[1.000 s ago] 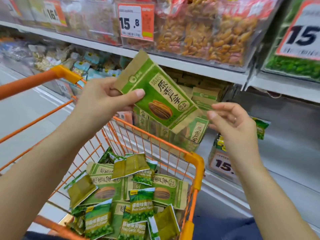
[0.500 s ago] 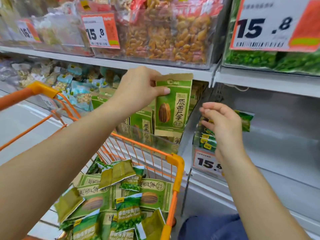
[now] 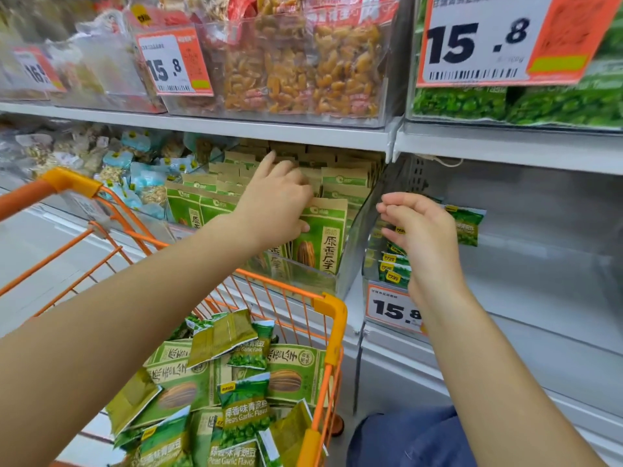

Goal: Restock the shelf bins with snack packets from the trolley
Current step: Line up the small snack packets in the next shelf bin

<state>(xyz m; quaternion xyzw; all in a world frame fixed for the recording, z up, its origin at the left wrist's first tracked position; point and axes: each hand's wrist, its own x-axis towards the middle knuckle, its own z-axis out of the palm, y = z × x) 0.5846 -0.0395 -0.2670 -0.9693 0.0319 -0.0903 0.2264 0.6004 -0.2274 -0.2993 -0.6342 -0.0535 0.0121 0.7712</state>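
On the shelf, clear bin (image 3: pixel 350 261) of seed packets, left hand (image 3: pixel 274 203) gripping front packet (image 3: pixel 322 241), right hand (image 3: pixel 421 230) loosely curled, empty.

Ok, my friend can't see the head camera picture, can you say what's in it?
A person's left hand slots a green sunflower seed packet into a clear shelf bin full of the same packets. The right hand hovers empty beside it, fingers loosely curled. Below, an orange trolley holds more green snack packets.

White metal shelving (image 3: pixel 269 131) with orange price tags (image 3: pixel 499 38) above a pale floor (image 3: pixel 40 251).
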